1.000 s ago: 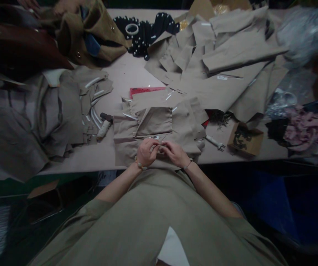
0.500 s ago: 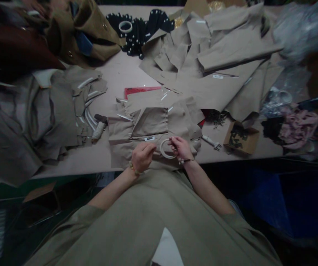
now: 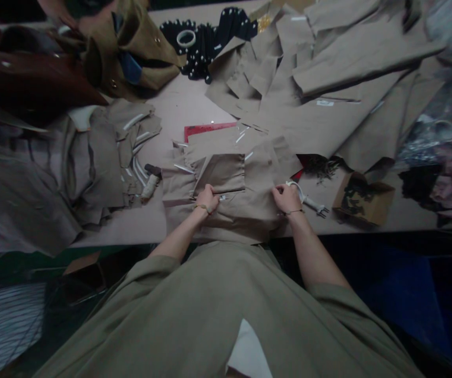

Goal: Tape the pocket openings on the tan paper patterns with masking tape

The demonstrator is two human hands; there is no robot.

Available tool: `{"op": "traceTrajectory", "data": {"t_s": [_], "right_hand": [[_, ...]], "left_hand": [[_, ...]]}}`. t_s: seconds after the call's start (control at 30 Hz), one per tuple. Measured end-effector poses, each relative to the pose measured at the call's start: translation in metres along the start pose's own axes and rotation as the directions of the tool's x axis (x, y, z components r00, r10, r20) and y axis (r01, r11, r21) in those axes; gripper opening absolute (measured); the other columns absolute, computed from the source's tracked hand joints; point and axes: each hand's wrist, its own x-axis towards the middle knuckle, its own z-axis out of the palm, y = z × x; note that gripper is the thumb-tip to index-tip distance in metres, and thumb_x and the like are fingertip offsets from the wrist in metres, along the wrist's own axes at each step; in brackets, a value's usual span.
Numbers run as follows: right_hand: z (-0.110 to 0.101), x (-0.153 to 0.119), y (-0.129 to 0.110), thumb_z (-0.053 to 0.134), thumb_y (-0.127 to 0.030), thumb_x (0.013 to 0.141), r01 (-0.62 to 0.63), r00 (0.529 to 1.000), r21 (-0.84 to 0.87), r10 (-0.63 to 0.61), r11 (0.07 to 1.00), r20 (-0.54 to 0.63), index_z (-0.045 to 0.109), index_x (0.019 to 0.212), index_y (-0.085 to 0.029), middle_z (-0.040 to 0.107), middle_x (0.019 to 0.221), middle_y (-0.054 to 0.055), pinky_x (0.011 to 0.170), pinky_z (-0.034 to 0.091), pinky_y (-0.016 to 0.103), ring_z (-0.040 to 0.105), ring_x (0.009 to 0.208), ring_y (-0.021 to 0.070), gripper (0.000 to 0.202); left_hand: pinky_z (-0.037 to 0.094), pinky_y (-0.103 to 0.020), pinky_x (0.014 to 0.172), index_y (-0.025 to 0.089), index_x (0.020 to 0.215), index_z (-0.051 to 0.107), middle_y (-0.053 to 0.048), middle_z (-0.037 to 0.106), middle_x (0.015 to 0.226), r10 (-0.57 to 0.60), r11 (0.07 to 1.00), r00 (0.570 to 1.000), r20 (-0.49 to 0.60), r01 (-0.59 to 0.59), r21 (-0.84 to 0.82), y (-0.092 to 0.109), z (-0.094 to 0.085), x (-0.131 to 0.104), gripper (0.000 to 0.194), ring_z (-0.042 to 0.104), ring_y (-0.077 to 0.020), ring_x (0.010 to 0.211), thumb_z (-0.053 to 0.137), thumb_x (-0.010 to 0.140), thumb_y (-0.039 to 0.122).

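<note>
A beige fabric panel [image 3: 255, 170] with a gathered pocket lies flat on the table before me. My left hand [image 3: 207, 199] is closed low over the pocket's lower edge, beside a small label [image 3: 222, 198]. Farther right, my right hand [image 3: 287, 198] is closed, its fingertips down against the panel. What the fingers of either hand pinch is hidden. A white tape roll [image 3: 298, 190] shows just behind my right hand; I cannot tell whether it touches the fingers. Past it lies a white-handled, pronged tool [image 3: 316, 206].
At the right is a cardboard box [image 3: 383, 202] of small dark pieces. Cut beige fabric [image 3: 336, 126] covers the back right, and more fabric [image 3: 100, 157] lies left. A thread spool [image 3: 150, 187] sits nearby. A co-worker's hands [image 3: 87, 18] are by a brown bag [image 3: 150, 58].
My hands have moved apart: the left slightly up to the pocket edge, the right outward to the panel's right side. The tape roll has moved right with my right hand. The view has shifted.
</note>
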Motion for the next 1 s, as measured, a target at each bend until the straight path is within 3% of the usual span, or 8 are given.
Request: {"op": "traceTrajectory", "data": {"t_s": [0.07, 0.13, 0.3, 0.5, 0.7, 0.77, 0.83, 1.0], "right_hand": [[0.001, 0.001, -0.001, 0.059, -0.043, 0.087, 0.007, 1.0, 0.006, -0.006, 1.0, -0.003, 0.078, 0.104, -0.014, 0.058, 0.105, 0.015, 0.102, 0.045, 0.043, 0.056, 0.1, 0.0278, 0.038], [0.0, 0.001, -0.001, 0.06, -0.045, 0.086, 0.029, 0.999, 0.03, -0.028, 0.999, -0.016, 0.078, 0.1, -0.015, 0.058, 0.101, 0.014, 0.099, 0.046, 0.042, 0.056, 0.096, 0.0265, 0.038], [-0.002, 0.001, 0.001, 0.06, -0.046, 0.085, 0.07, 0.996, 0.049, -0.067, 0.996, -0.052, 0.077, 0.097, -0.015, 0.059, 0.097, 0.012, 0.093, 0.047, 0.041, 0.056, 0.092, 0.0253, 0.037], [0.001, -0.003, -0.001, 0.059, -0.043, 0.086, 0.062, 0.997, 0.032, -0.06, 0.998, -0.058, 0.075, 0.095, -0.015, 0.061, 0.096, 0.013, 0.089, 0.048, 0.04, 0.056, 0.089, 0.0252, 0.034], [0.002, -0.003, 0.0, 0.059, -0.041, 0.087, 0.069, 0.997, -0.007, -0.069, 0.998, -0.043, 0.075, 0.098, -0.014, 0.061, 0.1, 0.014, 0.095, 0.046, 0.041, 0.056, 0.096, 0.0268, 0.033], [0.002, -0.003, 0.0, 0.059, -0.042, 0.087, 0.058, 0.998, -0.014, -0.059, 0.998, -0.032, 0.075, 0.099, -0.015, 0.061, 0.101, 0.014, 0.094, 0.046, 0.041, 0.056, 0.095, 0.027, 0.034], [0.003, -0.004, 0.0, 0.059, -0.042, 0.087, 0.053, 0.998, -0.014, -0.054, 0.998, -0.03, 0.076, 0.1, -0.014, 0.061, 0.101, 0.014, 0.092, 0.047, 0.042, 0.056, 0.094, 0.0271, 0.035], [0.006, -0.004, 0.001, 0.059, -0.042, 0.086, 0.065, 0.997, -0.009, -0.066, 0.998, -0.049, 0.077, 0.1, -0.013, 0.061, 0.099, 0.015, 0.091, 0.047, 0.042, 0.055, 0.091, 0.0269, 0.037]], "left_hand": [[0.047, -0.03, 0.076, 0.023, 0.095, 0.05, -0.009, 0.073, 0.091, 0.0, 0.989, 0.999, -0.052, 0.008, 0.147, 0.003, -0.002, 0.002, 0.029, 0.07, -0.025, 0.088, 0.075, 0.079, 0.028], [0.046, -0.03, 0.074, 0.024, 0.091, 0.048, -0.007, 0.073, 0.087, 0.019, 0.982, 0.999, -0.029, -0.013, 0.188, 0.0, -0.002, 0.005, 0.028, 0.07, -0.0243, 0.084, 0.073, 0.081, 0.029], [0.043, -0.023, 0.058, 0.025, 0.092, 0.044, 0.005, 0.065, 0.06, 0.088, 0.986, 0.983, 0.161, -0.063, -0.157, -0.022, 0.001, 0.01, 0.018, 0.063, -0.0148, 0.051, 0.061, 0.091, 0.028], [0.038, -0.018, 0.052, 0.024, 0.091, 0.044, 0.009, 0.062, 0.055, 0.185, 0.91, 0.975, 0.127, -0.121, -0.396, -0.035, 0.003, 0.007, 0.022, 0.056, -0.0097, 0.044, 0.065, 0.087, 0.031], [0.035, -0.016, 0.048, 0.024, 0.092, 0.038, 0.01, 0.062, 0.056, 0.313, 0.686, 0.942, 0.123, -0.134, -0.715, -0.032, -0.004, 0.0, 0.033, 0.05, -0.0071, 0.042, 0.065, 0.086, 0.041], [0.033, -0.016, 0.047, 0.024, 0.092, 0.038, 0.01, 0.062, 0.055, 0.29, 0.707, 0.945, 0.154, -0.103, -0.699, -0.031, -0.004, -0.001, 0.032, 0.049, -0.0068, 0.041, 0.065, 0.086, 0.039], [0.032, -0.016, 0.047, 0.024, 0.09, 0.039, 0.009, 0.063, 0.055, 0.255, 0.794, 0.949, 0.187, -0.095, -0.6, -0.028, -0.002, -0.001, 0.026, 0.049, -0.0068, 0.041, 0.063, 0.087, 0.033], [0.031, -0.017, 0.048, 0.023, 0.089, 0.042, 0.008, 0.063, 0.055, 0.183, 0.911, 0.967, 0.178, -0.099, -0.4, -0.024, 0.005, 0.004, 0.017, 0.051, -0.0076, 0.042, 0.058, 0.088, 0.023]]}}
